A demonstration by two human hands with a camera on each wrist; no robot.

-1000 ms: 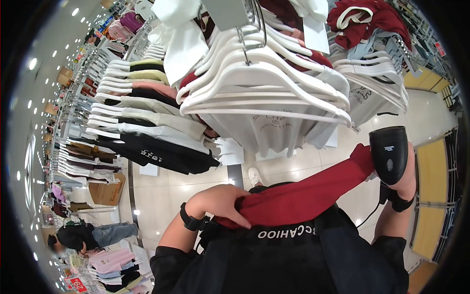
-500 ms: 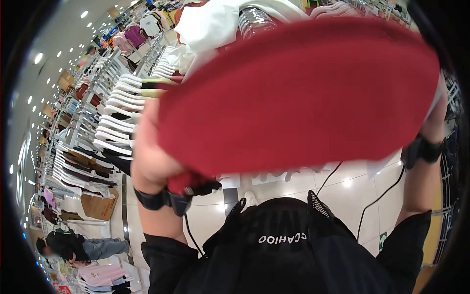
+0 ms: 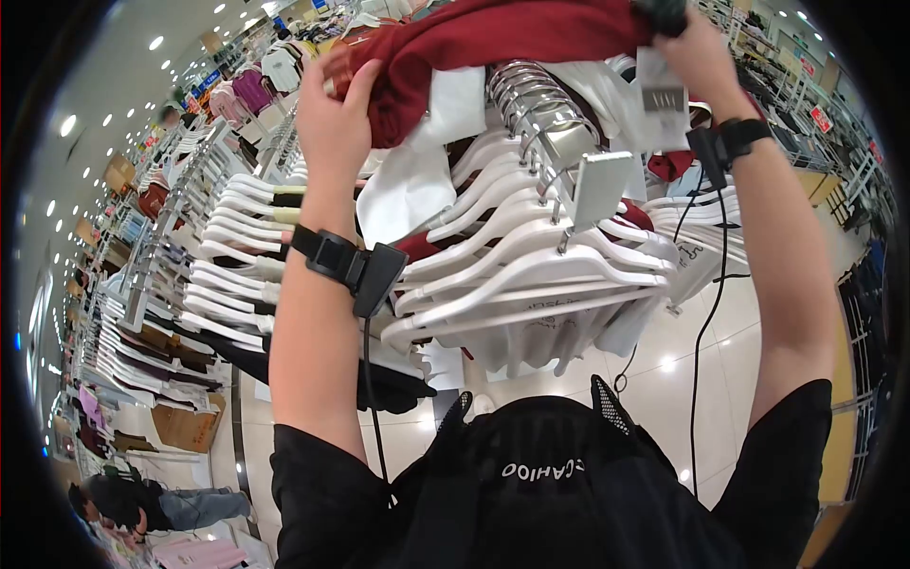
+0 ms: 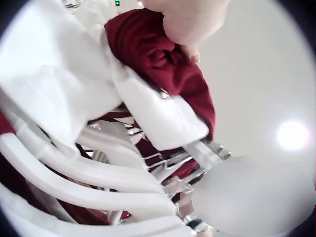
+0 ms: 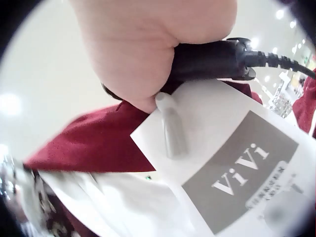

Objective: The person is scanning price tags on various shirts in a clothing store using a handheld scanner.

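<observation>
In the head view my left hand (image 3: pixel 336 119) grips one end of a dark red garment (image 3: pixel 502 33), held up over a clothes rack. The left wrist view shows bunched red fabric (image 4: pixel 163 64) under my fingers. My right hand (image 3: pixel 700 68) is raised at the garment's other end and holds a black barcode scanner (image 3: pixel 661 16). Its dark handle (image 5: pixel 207 61) and cable show in the right wrist view. A white and grey ViVi price tag (image 5: pixel 237 173) hangs just below this hand, with the red cloth behind it.
Beneath the garment, white hangers (image 3: pixel 531 275) with shirts crowd a metal rail (image 3: pixel 550 123). White clothing (image 3: pixel 408 194) drapes over them. More hangers (image 3: pixel 232 275) stand at left. Cables (image 3: pixel 701 360) run from both wrists. A person (image 3: pixel 156 503) stands at lower left.
The red garment has gone from in front of my body, up through a wide spread before the camera, to above the rack. Both arms now reach forward.
</observation>
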